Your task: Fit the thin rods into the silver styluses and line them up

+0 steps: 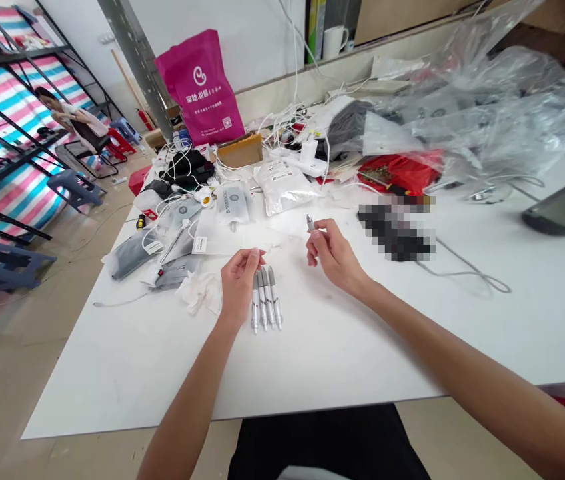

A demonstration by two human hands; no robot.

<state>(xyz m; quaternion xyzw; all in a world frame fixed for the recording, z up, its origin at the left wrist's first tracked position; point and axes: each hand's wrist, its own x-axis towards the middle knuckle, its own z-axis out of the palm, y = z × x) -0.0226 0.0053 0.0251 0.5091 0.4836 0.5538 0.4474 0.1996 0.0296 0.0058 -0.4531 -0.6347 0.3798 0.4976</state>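
My right hand (pixel 335 257) is raised over the white table with its fingers closed. Between thumb and forefinger it pinches a small silver piece (pixel 310 222) that looks like a pen tip; the rest of it, if any, is hidden by the fingers. My left hand (pixel 238 280) is closed too, thumb pressed to the fingers, and I cannot make out what is in it. Several silver pens with grey grips (pixel 267 303) lie side by side just right of my left hand, clips toward me. A crumpled white tissue (pixel 200 292) is left of that hand.
Packed pouches (pixel 137 250), a white plastic packet (pixel 285 187) and tangled white cables (pixel 287 130) crowd the table's back and left. A magenta bag (pixel 200 87) stands behind them. Clear plastic (pixel 487 127), a red bag (pixel 402 170) and a dark pixelated item (pixel 395 230) lie right.
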